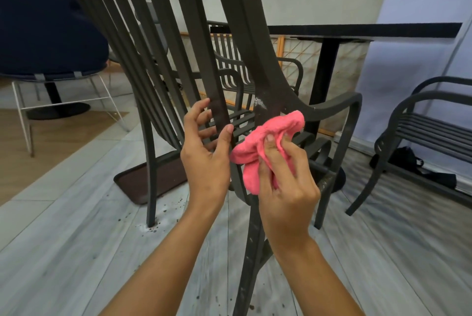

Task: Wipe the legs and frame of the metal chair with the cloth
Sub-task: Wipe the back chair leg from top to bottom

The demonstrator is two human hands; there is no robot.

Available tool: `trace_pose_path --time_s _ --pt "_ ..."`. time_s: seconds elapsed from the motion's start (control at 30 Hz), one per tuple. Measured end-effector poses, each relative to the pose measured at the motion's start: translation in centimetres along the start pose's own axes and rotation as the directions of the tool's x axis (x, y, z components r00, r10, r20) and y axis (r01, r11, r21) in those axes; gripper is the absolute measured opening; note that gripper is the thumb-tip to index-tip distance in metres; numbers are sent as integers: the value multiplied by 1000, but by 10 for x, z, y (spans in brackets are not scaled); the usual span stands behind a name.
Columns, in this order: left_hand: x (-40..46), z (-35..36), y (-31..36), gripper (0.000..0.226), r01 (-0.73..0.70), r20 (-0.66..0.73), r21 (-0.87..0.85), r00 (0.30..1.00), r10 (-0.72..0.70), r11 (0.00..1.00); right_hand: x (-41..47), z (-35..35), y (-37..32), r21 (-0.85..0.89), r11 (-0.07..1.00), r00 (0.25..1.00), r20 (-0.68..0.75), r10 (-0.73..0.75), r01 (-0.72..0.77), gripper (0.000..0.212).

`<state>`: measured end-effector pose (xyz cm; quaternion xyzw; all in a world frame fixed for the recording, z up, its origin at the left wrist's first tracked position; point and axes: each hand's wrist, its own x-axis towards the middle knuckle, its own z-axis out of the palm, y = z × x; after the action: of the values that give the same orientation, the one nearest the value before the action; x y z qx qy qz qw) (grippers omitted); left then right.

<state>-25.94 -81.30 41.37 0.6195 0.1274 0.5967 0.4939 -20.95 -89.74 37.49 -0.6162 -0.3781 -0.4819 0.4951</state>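
Two hands work at the back of the dark grey slatted metal chair. Left hand: thumb and curled fingers pinch one flat back slat low down, just above the seat, likely to steady the chair while the other hand rubs. Right hand: fingers bunched narrow around the crumpled pink cloth, thumb pressed into the wad. Cloth's upper end sits against the wide rear upright of the chair, just right of the pinched slat, where the armrest branches off. Pale smudge on that upright just above the cloth, so the wad is probably aimed there. Gripping it balled gives a firm pad for scrubbing.

Rear leg below the hands looks speckled with grime, not yet clean by my read. Dark spots on the grey plank floor near the chair's left leg. Behind the chair: black pedestal table. Right of the chair: second dark metal armchair. Left of it: navy cushioned seat on a white wire frame.
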Motion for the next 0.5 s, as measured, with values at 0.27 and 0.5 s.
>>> trace_pose_path --time_s 0.27,0.5 --pt "2 0 2 50 -4 8 -17 1000 4 1000 -12 -2 3 1 1000 1000 20 -1 1 28" --pt "2 0 0 46 7 10 -3 1000 -7 1000 -14 -10 8 -14 1000 997 75 -10 11 28"
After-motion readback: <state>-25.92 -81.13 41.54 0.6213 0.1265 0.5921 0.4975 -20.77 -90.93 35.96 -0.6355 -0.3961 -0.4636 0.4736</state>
